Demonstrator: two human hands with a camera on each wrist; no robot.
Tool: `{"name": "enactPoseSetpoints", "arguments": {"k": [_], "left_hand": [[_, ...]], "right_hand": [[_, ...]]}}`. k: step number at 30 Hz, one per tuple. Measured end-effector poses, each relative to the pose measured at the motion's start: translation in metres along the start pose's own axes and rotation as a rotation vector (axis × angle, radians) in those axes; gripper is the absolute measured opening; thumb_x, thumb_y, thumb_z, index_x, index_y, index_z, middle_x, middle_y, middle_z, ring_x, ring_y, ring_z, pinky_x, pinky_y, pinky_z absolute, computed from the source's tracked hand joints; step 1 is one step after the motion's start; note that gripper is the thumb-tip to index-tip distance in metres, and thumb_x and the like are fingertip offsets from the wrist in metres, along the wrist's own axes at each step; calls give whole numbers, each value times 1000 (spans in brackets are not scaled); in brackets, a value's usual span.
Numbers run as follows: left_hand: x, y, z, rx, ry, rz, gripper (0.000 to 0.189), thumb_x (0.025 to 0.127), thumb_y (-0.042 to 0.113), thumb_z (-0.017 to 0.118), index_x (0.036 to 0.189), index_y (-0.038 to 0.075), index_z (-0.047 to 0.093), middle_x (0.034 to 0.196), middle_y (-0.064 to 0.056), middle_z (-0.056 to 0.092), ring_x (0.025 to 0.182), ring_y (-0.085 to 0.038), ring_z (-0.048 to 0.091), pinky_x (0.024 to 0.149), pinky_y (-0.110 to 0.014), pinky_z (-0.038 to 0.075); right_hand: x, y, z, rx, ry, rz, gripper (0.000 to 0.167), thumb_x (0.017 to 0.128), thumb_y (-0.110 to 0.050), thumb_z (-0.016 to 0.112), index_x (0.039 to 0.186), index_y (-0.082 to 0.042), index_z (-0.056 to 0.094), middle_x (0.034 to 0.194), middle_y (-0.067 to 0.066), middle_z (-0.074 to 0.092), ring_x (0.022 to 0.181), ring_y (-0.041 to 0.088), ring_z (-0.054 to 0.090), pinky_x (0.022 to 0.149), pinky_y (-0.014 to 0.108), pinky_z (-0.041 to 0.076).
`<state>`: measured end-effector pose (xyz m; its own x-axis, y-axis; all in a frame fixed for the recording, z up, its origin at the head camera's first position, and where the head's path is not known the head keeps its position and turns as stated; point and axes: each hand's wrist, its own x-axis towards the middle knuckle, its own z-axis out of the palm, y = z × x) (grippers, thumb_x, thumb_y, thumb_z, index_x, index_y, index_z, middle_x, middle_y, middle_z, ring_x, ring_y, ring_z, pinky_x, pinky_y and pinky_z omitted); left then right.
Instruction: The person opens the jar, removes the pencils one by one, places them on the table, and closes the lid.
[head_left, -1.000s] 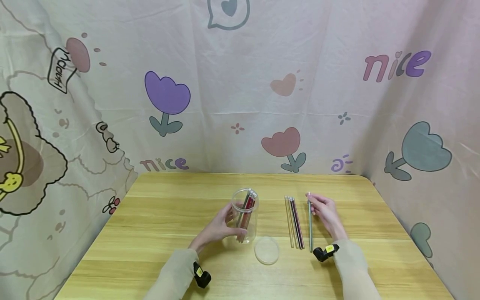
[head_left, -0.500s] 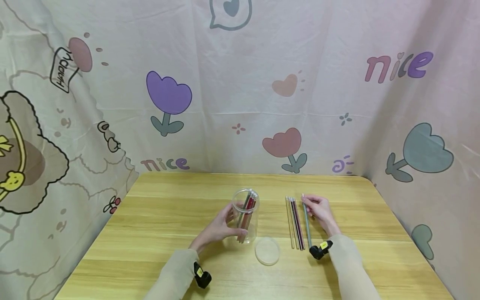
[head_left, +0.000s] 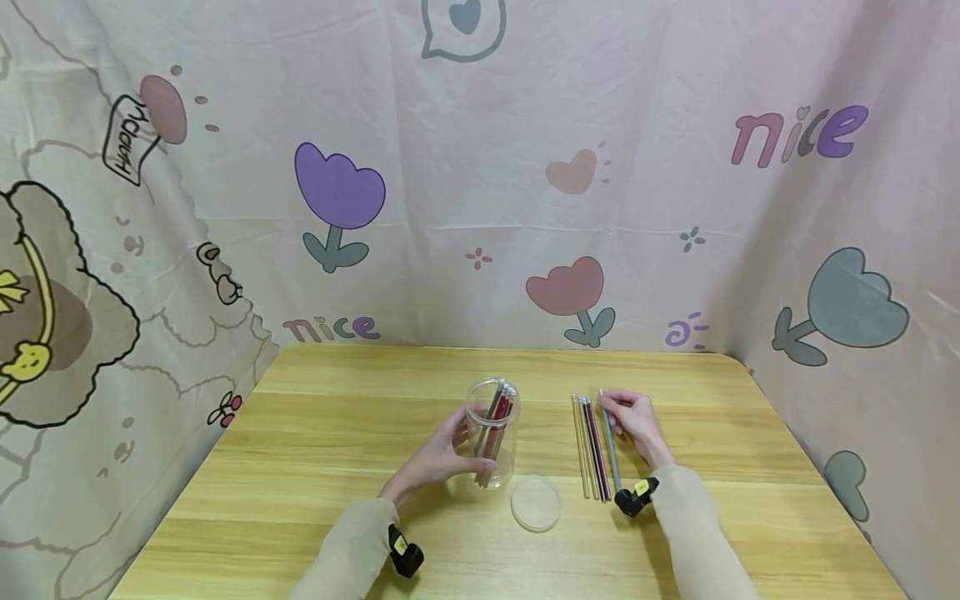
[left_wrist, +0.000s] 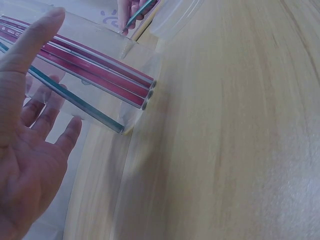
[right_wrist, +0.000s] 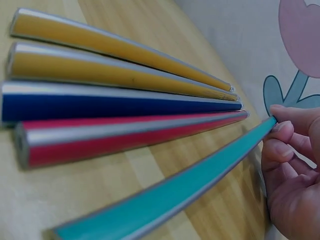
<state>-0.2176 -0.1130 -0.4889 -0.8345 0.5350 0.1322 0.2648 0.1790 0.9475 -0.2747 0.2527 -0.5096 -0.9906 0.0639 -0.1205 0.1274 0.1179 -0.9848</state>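
My left hand [head_left: 433, 460] grips a clear jar [head_left: 506, 473], thumb and fingers around its side. Inside the jar lean several red pencils [left_wrist: 107, 75] and a green pencil [left_wrist: 80, 104]. In the head view my right hand [head_left: 636, 421] is at the right, pinching the far end of another green pencil [right_wrist: 170, 187] between thumb and fingers. Just left of it, two yellow pencils [right_wrist: 110, 45], a blue pencil [right_wrist: 120, 105] and a red pencil [right_wrist: 130, 140] lie side by side on the table. The held pencil slants beside the red one, its near end apart from it.
A round clear lid [head_left: 536, 503] lies on the wooden table [head_left: 337, 400] between the jar and the pencil row, nearer the front. A patterned cloth [head_left: 465, 167] hangs behind the table and along its sides.
My right hand has moved left with the green pencil, bringing it closer to the row. The left hand keeps its hold on the jar, which has not moved.
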Motion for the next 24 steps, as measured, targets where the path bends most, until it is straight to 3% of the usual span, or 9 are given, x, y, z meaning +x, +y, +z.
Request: {"name": "enactPoseSetpoints", "arguments": {"k": [14, 24], "left_hand": [[0, 1, 0, 0, 1, -13, 83, 79, 19, 86, 148, 19, 40, 159, -9, 41, 150, -40, 34, 123, -64, 26], [1, 0, 0, -2, 1, 0, 81, 79, 18, 86, 147, 21, 42, 157, -8, 44, 150, -38, 35, 123, -63, 26]], "right_hand": [[4, 2, 0, -80, -36, 8, 37, 98, -10, 63, 126, 15, 59, 63, -8, 62, 50, 1, 49, 43, 13, 39], [1, 0, 4, -74, -28, 2, 38, 98, -10, 63, 126, 16, 59, 67, -7, 67, 49, 1, 50, 42, 13, 38]]}}
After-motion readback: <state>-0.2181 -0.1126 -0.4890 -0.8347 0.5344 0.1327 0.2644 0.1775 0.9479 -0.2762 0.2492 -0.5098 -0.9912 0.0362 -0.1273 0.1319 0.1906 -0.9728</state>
